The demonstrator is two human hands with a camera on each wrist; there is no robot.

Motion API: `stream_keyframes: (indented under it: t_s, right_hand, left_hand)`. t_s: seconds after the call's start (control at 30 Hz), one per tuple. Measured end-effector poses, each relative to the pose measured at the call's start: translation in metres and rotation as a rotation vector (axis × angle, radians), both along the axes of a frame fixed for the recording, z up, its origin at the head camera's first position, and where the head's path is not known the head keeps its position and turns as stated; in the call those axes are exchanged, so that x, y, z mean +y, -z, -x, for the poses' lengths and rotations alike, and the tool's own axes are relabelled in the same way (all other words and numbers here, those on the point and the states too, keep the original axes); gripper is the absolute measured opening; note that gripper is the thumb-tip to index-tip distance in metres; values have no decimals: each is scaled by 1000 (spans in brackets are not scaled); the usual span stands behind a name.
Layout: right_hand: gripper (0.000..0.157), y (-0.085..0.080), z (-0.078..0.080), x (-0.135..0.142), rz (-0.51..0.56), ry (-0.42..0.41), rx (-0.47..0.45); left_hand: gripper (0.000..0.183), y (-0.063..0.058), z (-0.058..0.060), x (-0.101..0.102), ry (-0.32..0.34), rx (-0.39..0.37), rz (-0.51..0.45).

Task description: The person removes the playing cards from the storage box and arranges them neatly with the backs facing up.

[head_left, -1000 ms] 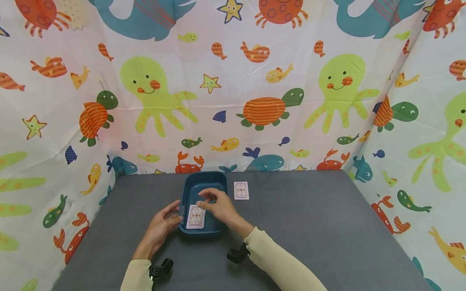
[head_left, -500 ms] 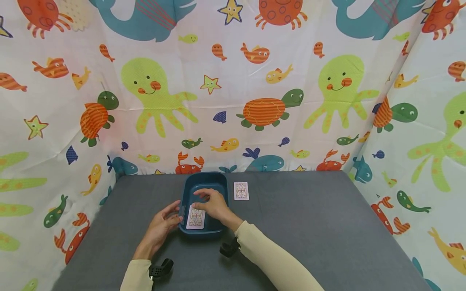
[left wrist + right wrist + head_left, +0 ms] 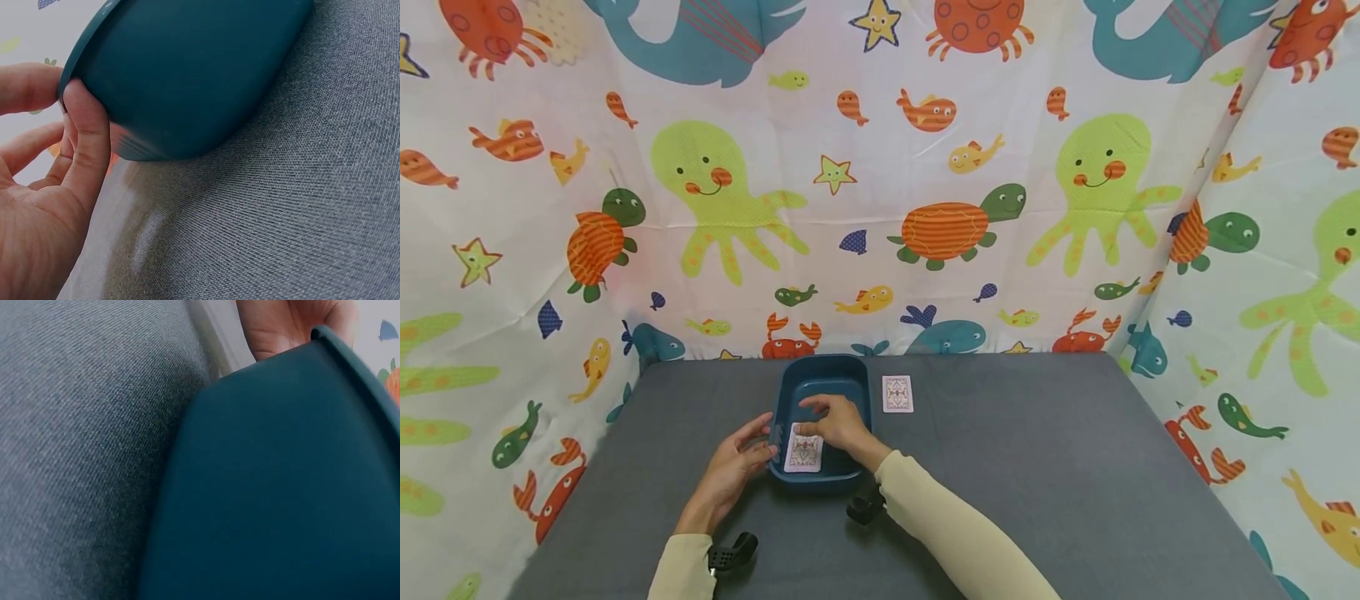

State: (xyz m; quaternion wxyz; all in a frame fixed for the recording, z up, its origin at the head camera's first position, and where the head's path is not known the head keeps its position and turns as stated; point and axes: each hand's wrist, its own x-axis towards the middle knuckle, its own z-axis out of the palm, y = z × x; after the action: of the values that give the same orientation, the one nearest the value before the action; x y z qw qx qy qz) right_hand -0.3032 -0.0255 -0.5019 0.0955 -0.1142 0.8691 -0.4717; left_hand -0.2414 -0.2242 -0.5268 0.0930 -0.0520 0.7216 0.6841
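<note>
A dark blue plastic tray (image 3: 842,385) stands on the table, and a playing card (image 3: 805,454) lies back up in its near left part. Whether more cards lie under it I cannot tell. At the tray's left rim, my left hand (image 3: 730,471) pinches the edge between thumb (image 3: 90,125) and fingers. My right hand (image 3: 842,425) reaches over the tray from the right. Its thumb and forefinger are spread apart at the card's far edge; contact with the card is unclear. The right wrist view shows the tray's outer wall (image 3: 269,481) and my left hand (image 3: 281,325) beyond it.
Another playing card (image 3: 897,393), back up, lies on the grey table (image 3: 1015,467) just right of the tray. Behind the table hangs a white curtain (image 3: 865,208) printed with sea animals, which also runs along both sides.
My right hand has moved a little to the left over the tray, its thumb coming over the card's far edge. My left hand and both cards have stayed in place.
</note>
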Motion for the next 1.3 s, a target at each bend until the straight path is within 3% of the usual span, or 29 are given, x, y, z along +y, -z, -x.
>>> stream_keyframes:
  t_s: [0.3,0.83,1.3]
  right_hand:
    - [43,5,2,2,-36,50,-60]
    - [57,9,1,3,-228,30,-20]
    - [48,13,0,-2,-290,68,43]
  left_hand:
    - [61,3,2,0,2,3,7]
    - [60,-2,0,4,-4,-4,20]
    - [61,1,-2,3,2,4,15]
